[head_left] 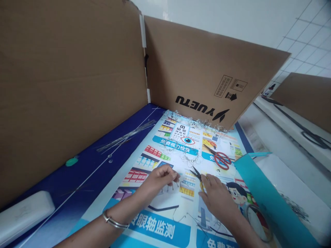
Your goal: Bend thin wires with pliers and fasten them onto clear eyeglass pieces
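Yellow-handled scissors with black blades (198, 176) sit gripped in the right hand (214, 196), fingers curled around the handle, blades aimed toward the left hand (157, 181). That hand's fingertips (176, 176) press together above a printed eye-test poster (155, 234); whatever they pinch is too thin to tell. Two pairs of scissors show: the second, red-handled scissors (221, 160), lies on the poster, well beyond both hands, just beside a tangled cluster of thin silver wire (190, 159).
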Demonstrator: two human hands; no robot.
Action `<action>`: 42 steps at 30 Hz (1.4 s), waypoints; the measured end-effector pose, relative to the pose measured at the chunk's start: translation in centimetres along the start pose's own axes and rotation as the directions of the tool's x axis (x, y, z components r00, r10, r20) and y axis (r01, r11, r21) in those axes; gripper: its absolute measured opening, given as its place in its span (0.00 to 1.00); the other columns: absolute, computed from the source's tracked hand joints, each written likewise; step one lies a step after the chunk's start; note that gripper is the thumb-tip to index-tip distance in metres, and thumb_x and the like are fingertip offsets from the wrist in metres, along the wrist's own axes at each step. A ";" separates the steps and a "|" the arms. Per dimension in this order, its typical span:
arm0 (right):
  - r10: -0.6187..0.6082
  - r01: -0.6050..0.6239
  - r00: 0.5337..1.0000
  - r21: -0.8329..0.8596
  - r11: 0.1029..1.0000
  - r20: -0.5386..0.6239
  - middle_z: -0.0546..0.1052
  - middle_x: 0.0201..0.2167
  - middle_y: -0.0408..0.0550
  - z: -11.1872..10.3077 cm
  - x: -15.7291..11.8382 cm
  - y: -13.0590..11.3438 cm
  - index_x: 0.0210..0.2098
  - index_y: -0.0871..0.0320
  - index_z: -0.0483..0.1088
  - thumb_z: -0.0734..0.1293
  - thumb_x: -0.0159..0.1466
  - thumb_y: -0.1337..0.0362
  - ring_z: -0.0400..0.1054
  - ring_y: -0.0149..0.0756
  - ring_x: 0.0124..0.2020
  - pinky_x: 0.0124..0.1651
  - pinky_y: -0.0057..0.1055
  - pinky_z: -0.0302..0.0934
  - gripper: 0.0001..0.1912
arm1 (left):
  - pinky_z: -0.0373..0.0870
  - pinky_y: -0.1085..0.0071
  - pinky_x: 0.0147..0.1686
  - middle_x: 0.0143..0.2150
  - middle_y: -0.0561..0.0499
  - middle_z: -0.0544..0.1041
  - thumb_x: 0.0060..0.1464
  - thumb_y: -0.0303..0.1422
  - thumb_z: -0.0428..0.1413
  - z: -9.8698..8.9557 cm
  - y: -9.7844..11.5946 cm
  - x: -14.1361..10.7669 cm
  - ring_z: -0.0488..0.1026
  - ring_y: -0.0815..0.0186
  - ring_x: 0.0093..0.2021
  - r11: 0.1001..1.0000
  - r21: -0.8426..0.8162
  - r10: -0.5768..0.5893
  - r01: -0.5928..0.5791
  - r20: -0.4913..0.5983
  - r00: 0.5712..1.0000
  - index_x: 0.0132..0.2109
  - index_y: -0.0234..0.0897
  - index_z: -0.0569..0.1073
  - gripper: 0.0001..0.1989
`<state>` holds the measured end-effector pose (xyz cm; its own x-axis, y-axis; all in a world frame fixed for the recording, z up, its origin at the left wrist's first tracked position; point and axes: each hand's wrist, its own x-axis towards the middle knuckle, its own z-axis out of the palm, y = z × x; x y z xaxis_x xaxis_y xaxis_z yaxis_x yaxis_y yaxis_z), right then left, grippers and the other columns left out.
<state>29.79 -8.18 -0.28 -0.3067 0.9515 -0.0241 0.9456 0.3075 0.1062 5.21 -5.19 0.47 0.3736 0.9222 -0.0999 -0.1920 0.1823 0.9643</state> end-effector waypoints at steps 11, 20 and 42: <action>0.045 -0.054 0.994 -0.088 0.995 -0.100 0.68 0.36 0.58 1.4 1.7 -0.1 0.44 0.64 0.65 0.56 0.55 0.76 0.59 0.45 0.39 0.42 0.39 0.53 0.18 | 0.65 0.71 0.32 0.34 0.48 0.75 0.51 0.31 0.52 1.0 2.4 2.6 0.72 0.65 0.37 0.992 0.083 0.093 -0.097 0.058 0.994 0.27 0.35 0.65 0.07; 0.121 -0.075 0.992 0.670 0.739 -0.022 0.67 0.31 0.47 -0.7 1.2 -0.6 0.31 0.56 0.63 0.54 0.64 0.58 0.61 0.35 0.32 0.34 0.30 0.56 0.11 | 0.66 0.72 0.34 0.36 0.46 0.76 0.51 0.32 0.54 1.1 0.4 3.9 0.72 0.64 0.38 0.993 -0.022 0.113 -0.115 -0.075 0.991 0.27 0.34 0.65 0.08; -0.138 -0.349 0.934 0.766 -0.540 0.328 0.69 0.20 0.46 -1.5 0.2 -6.0 0.32 0.63 0.65 0.57 0.62 0.51 0.62 0.28 0.15 0.17 0.24 0.54 0.19 | 0.66 0.65 0.48 0.47 0.46 0.73 0.55 0.30 0.52 2.9 -0.7 1.8 0.71 0.61 0.47 0.938 0.155 0.331 -0.308 -0.152 0.931 0.32 0.36 0.69 0.04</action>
<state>23.94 -9.87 0.56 -0.3811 0.8500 -0.3636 -0.3208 -0.4904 -0.8103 8.64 -4.61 0.34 0.1462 0.9710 0.1891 -0.1546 -0.1663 0.9739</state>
